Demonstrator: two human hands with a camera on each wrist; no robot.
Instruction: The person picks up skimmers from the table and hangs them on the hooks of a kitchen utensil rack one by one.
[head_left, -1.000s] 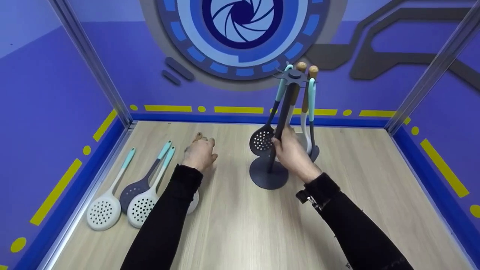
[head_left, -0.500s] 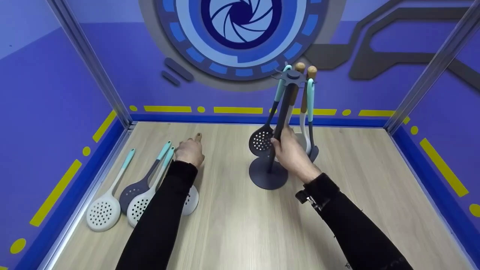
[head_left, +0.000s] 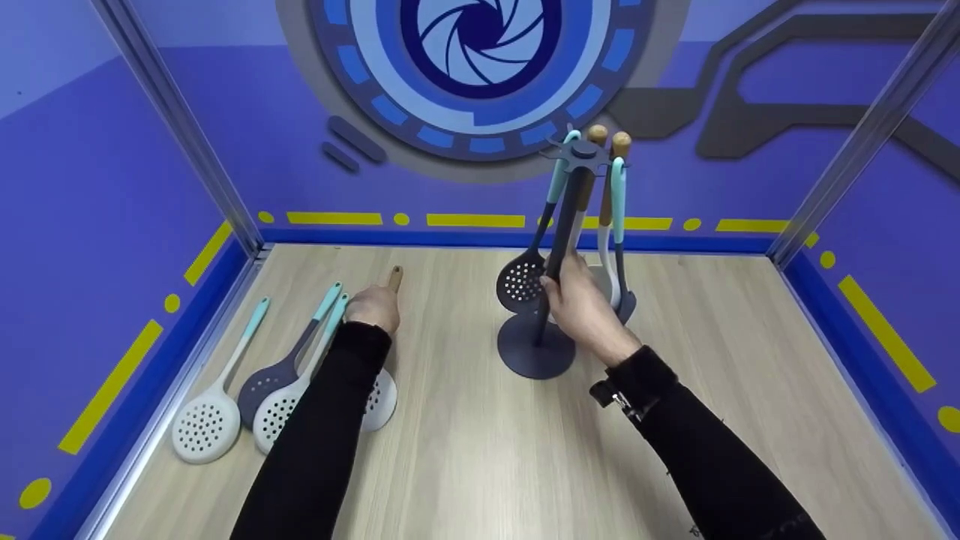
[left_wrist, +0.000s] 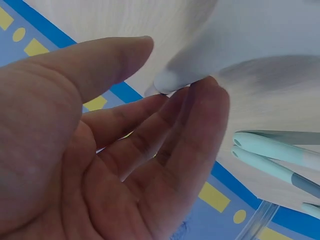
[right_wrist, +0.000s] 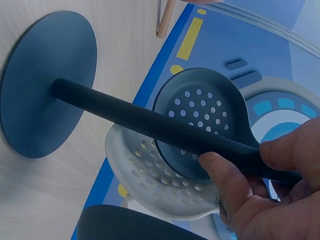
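Observation:
My right hand (head_left: 585, 304) grips the dark pole of a utensil rack (head_left: 536, 349), which stands upright on its round base. Hanging on it are a dark skimmer (head_left: 523, 281) with a mint handle, pale utensils with wooden handles, and a dark utensil (head_left: 621, 225) at the right. In the right wrist view, thumb and fingers wrap the pole (right_wrist: 125, 115). My left hand (head_left: 373, 307) is over a pale skimmer (head_left: 381, 401), whose wooden handle tip shows beyond it. The left wrist view shows its thumb apart from the pale shaft (left_wrist: 187, 67), with fingertips against or just below it.
Left of my left hand lie two pale skimmers (head_left: 206, 427) (head_left: 279, 414) and a dark slotted utensil (head_left: 268, 382), all mint-handled. Printed panels wall in the wooden tabletop (head_left: 480, 465) at the back and sides, with metal posts (head_left: 180, 127) in the corners.
My left hand has moved left and slightly down along the wooden handle, baring more of its tip. My right hand and the rack have stayed put.

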